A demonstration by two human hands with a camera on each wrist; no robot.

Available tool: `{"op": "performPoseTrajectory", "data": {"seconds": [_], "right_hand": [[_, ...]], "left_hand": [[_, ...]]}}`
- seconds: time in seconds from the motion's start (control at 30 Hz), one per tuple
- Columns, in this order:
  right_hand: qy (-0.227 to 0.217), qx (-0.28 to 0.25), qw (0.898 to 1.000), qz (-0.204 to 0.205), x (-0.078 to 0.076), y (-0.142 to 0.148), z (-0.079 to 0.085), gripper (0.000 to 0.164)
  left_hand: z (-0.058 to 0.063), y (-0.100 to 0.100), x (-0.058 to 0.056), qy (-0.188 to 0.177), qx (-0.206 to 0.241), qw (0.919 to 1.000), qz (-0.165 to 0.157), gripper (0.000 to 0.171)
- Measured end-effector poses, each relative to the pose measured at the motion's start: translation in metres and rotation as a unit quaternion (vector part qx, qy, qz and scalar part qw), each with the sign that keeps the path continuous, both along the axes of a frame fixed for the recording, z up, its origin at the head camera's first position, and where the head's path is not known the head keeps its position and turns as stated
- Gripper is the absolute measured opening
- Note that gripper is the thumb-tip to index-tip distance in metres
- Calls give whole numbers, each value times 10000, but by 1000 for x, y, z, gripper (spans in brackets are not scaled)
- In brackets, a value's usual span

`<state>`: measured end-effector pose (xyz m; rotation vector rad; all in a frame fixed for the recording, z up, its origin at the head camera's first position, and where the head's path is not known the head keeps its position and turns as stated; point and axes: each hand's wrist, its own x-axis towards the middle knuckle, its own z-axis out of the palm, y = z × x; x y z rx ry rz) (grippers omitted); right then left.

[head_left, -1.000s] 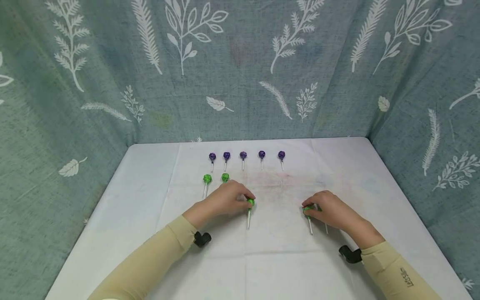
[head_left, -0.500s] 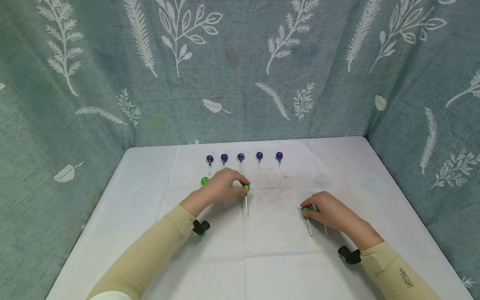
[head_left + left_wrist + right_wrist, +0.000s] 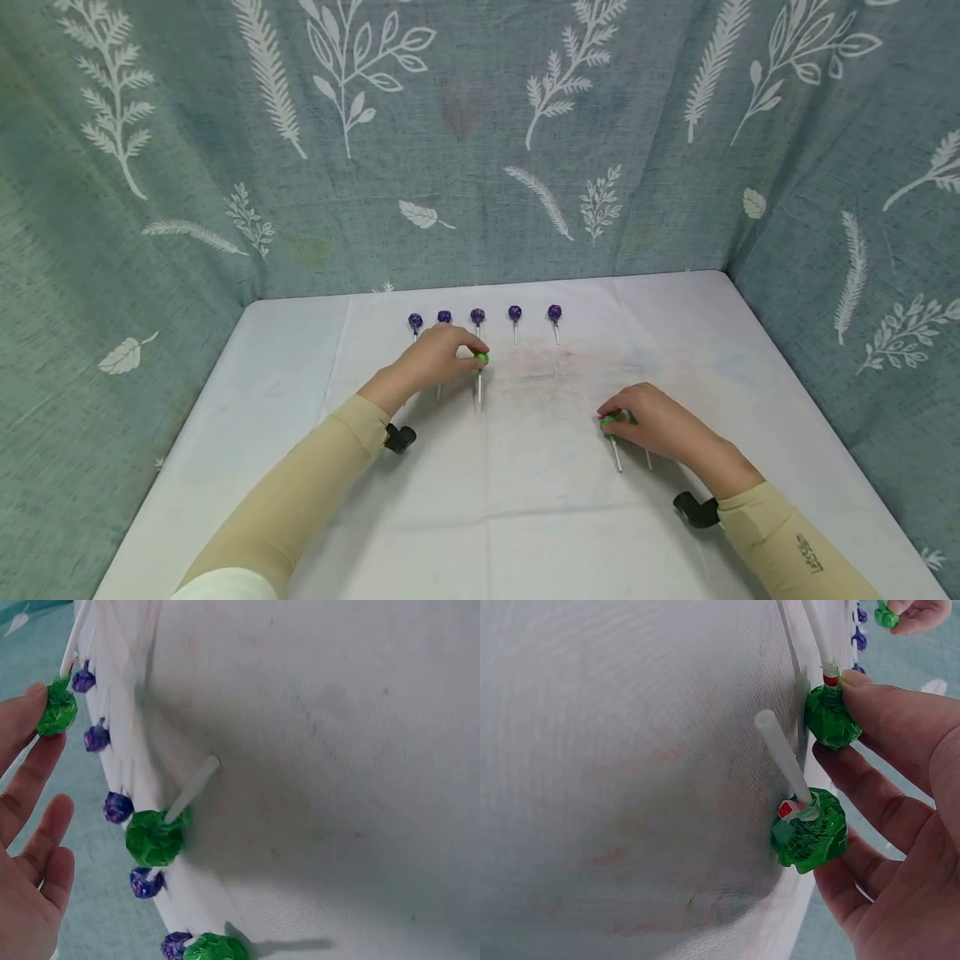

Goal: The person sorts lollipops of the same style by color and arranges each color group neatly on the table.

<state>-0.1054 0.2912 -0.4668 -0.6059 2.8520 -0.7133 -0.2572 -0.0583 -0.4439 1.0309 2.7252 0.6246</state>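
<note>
My left hand point(image 3: 438, 358) pinches the green head of a lollipop point(image 3: 58, 711) between thumb and finger, its white stick pointing toward me. Two more green lollipops point(image 3: 155, 838) lie beside that hand; in the head view it mostly hides them. At the right, my right hand point(image 3: 651, 421) pinches another green lollipop point(image 3: 832, 718) by its wrapped head. A further green lollipop point(image 3: 810, 831) sits under the same hand, close to its lower fingers; whether they touch it I cannot tell.
Several purple lollipops point(image 3: 554, 313) lie in a row along the far part of the white-covered table point(image 3: 555, 533), sticks toward me. A patterned grey-green curtain point(image 3: 480, 208) stands behind the table and at both sides.
My left hand has moved away from me and slightly left with its green lollipop, toward the purple row, covering the other green ones. The right hand has stayed in place.
</note>
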Motion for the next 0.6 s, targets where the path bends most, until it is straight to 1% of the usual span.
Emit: {"op": "performPoseTrajectory", "data": {"seconds": [0.37, 0.6], "right_hand": [[-48, 41, 10000, -26, -1, -2, 0, 24], [-42, 46, 10000, -46, 0, -4, 1, 24]], "left_hand": [[-11, 1, -13, 77, -290, 9993, 207, 25], [-21, 2, -19, 7, -422, 9985, 353, 24]]}}
